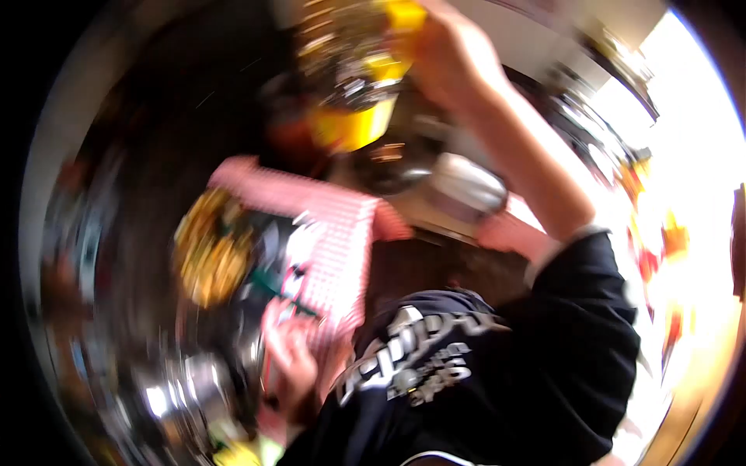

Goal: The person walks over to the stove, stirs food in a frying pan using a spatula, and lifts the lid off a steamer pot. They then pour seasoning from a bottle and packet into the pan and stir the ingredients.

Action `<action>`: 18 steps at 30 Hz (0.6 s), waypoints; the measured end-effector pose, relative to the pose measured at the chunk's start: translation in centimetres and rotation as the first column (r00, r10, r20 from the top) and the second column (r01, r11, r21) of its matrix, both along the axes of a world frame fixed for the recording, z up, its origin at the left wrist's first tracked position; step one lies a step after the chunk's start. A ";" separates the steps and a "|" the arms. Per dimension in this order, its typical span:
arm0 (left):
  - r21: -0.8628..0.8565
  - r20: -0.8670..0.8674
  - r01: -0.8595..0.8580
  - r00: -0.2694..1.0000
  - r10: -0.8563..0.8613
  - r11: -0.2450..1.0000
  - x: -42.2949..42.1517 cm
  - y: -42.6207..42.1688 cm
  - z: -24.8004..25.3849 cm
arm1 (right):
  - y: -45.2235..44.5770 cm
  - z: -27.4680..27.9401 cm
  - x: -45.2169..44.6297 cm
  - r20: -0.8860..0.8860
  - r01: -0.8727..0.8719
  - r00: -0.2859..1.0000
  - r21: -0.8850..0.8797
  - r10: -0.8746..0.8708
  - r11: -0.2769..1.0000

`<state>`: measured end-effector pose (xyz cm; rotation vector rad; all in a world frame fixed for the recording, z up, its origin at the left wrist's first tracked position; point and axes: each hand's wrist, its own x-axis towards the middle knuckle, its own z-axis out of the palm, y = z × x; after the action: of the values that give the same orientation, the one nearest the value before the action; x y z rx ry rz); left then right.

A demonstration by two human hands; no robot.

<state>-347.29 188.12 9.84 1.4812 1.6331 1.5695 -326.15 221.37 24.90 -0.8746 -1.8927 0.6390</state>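
Note:
My right hand is raised at the top of the view, wrapped round a clear bottle with a yellow label. The bottle is blurred by motion. Lower left, my left hand is beside a red-and-white checked cloth, near a thin dark green item; blur hides whether its fingers hold anything. Left of the cloth, a round heap of yellow-brown food shows, its container not clear.
A whitish rounded container stands right of centre beside a dark pan. Shiny metal vessels are at the lower left. Blurred racks of items line the upper right, near a bright window.

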 end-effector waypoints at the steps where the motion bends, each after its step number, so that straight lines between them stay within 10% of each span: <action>1: 0.017 -0.017 -0.002 1.000 0.002 1.000 0.6 0.1 -0.4 | -1.8 0.8 2.3 -0.290 -0.123 0.955 -0.208 0.059 0.970; 3: 0.022 -0.043 -0.019 0.999 0.020 1.000 1.6 -0.5 -0.6 | -4.7 1.2 6.5 -0.611 -0.308 0.791 -0.352 0.032 0.884; 9: -0.060 -0.082 0.178 0.980 -0.182 0.982 8.2 6.7 0.5 | -4.6 -5.8 30.4 -0.642 0.037 0.629 -0.538 -0.439 0.842; 18: -0.164 -0.080 0.399 0.906 -0.415 0.902 26.1 15.9 2.1 | -3.2 -12.1 63.7 -0.310 0.741 0.376 -0.465 -0.873 0.484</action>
<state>-321.14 204.00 11.97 1.7232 1.3440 1.1318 -262.47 218.18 12.82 -1.4893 -0.6811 0.3970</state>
